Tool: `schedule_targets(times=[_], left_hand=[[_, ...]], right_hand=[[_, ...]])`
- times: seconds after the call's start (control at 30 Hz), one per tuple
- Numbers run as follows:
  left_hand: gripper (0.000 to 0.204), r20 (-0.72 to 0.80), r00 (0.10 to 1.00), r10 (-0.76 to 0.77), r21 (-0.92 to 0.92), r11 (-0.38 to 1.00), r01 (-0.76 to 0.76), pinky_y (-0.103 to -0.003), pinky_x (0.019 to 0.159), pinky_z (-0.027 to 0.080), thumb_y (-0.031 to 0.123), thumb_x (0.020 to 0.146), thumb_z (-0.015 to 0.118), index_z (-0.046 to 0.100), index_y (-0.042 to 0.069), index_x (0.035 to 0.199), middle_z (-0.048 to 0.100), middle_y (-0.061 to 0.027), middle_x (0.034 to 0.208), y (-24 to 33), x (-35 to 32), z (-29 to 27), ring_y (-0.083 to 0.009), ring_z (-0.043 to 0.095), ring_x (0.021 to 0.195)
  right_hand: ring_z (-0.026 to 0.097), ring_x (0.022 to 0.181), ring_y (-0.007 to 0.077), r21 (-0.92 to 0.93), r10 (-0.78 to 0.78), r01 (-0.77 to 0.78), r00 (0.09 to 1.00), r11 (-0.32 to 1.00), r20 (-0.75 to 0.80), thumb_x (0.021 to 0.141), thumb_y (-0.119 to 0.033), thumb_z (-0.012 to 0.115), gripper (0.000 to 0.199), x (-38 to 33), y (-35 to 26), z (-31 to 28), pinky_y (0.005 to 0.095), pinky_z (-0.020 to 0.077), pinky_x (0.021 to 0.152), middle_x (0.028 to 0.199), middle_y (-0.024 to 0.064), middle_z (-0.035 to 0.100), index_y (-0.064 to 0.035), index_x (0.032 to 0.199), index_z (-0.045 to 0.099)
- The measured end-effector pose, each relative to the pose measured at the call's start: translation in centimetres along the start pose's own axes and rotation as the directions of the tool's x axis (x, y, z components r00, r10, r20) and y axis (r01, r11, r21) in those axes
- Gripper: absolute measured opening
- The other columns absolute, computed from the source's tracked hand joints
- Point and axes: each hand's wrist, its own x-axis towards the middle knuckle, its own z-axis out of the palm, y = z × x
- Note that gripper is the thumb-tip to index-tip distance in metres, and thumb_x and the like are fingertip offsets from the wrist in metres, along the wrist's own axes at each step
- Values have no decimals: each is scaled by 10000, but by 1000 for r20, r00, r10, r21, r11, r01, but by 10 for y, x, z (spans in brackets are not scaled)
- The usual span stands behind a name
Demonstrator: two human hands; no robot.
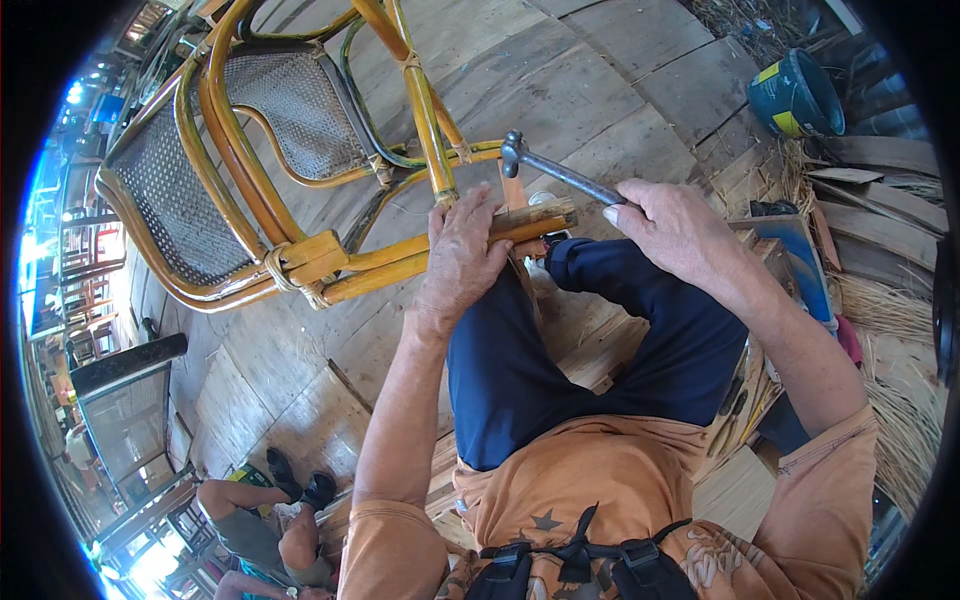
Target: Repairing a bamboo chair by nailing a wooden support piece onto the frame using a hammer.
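A rattan chair (380, 262) with woven cane panels (290, 110) lies tipped over, its bound poles reaching across to my knees. My left hand (463, 240) rests over these poles near their cut ends, fingers wrapped partly round them. In my right hand (672, 225) is a hammer (565, 178), gripped by its dark metal handle. Its head is raised just beyond the pole ends and touches nothing that I can make out. Rattan binding (290, 275) wraps the chair's joint left of my left hand.
A dark green bucket (800, 95) stands at the far right. Nearby lie curved wooden strips (885, 205), bundles of cane strands (890, 310) and a blue tray (800, 250). Another person (265, 535) sits at the lower left. Wooden boards cover the floor (590, 90).
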Motion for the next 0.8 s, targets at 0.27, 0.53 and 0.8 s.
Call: schedule_targets(times=[0.27, 0.53, 0.8], left_hand=[[517, 157, 985, 70, 93, 992, -85, -469, 1017, 270, 115, 699, 700, 495, -19, 1155, 382, -199, 1333, -4, -2, -9, -347, 394, 1214], [472, 127, 988, 89, 39, 995, -94, -460, 1012, 277, 95, 698, 698, 504, -11, 1116, 414, -195, 1304, -3, -1, -7, -337, 405, 1209], [473, 94, 994, 61, 29, 998, -64, -450, 1008, 289, 100, 677, 715, 522, -10, 1095, 421, -190, 1301, -4, -3, -6, -334, 403, 1214]], right_hand=[[570, 545, 260, 10, -56, 57, 995, 998, -78, 922, -253, 460, 293, 7, -5, -5, 405, 448, 541, 597, 158, 542, 3, 835, 571], [575, 525, 232, -186, -138, 149, 988, 971, 71, 919, -219, 461, 252, 2, -6, 8, 374, 442, 493, 594, 146, 556, -10, 862, 590], [592, 598, 328, -47, -83, 77, 985, 996, -150, 909, -211, 495, 215, -5, -19, -5, 408, 464, 547, 637, 179, 561, -3, 880, 541]])
